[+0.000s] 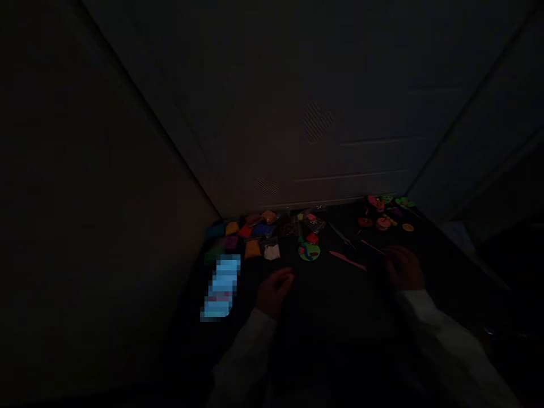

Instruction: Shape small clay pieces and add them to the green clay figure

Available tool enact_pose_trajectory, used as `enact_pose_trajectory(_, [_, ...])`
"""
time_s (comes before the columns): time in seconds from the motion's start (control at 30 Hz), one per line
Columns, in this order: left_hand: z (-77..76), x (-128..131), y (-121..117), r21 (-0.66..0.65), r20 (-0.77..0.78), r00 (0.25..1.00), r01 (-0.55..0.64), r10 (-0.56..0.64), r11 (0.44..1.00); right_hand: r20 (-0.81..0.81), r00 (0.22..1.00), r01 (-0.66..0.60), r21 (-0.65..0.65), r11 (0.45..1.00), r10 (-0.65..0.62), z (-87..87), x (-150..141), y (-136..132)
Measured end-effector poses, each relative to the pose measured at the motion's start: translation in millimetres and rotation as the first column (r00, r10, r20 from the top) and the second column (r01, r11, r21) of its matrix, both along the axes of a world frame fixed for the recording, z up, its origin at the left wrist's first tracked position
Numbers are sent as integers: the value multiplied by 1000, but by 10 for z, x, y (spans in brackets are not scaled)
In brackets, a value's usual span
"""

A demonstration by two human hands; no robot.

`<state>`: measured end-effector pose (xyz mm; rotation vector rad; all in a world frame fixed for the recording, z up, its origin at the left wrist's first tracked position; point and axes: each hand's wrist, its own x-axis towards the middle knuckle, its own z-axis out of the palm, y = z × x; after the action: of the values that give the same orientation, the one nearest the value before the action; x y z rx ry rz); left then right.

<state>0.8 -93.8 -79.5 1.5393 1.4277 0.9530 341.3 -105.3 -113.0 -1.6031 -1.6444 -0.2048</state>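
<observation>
The scene is very dark. My left hand (274, 292) hovers over a dark table (331, 306), fingers curled loosely, near a green round clay piece (309, 250). My right hand (403, 266) rests on the table beside thin pink tools (347, 260); its fingers are too dim to read. Both arms wear white sleeves. Whether either hand holds anything is hidden by the darkness.
Several small bags of coloured clay (255, 232) lie at the table's far left. Finished colourful clay figures (385, 215) sit at the far right. A lit blue screen (221, 288) glows at the left. Walls close in behind and on both sides.
</observation>
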Motion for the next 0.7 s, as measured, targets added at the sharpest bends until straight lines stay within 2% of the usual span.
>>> enact_pose_trajectory(0.2, [-27, 63, -147, -98, 195, 980, -13, 32, 995, -61, 983, -166, 75, 983, 171, 80, -770, -278])
enact_pose_trajectory(0.33, [-36, 81, -264, -92, 290, 956, -4, 31, 996, -89, 960, -256, 113, 960, 266, 192, -1097, -498])
enact_pose_trajectory(0.53, [81, 13, -554, -35, 436, 897, -57, 67, 998, -142, 947, -259, 197, 946, 289, 317, -1097, -862])
enact_pose_trajectory(0.7, [281, 52, -853, 12, 545, 838, -49, 35, 999, -134, 939, -272, 270, 924, 316, 374, -1065, -1103])
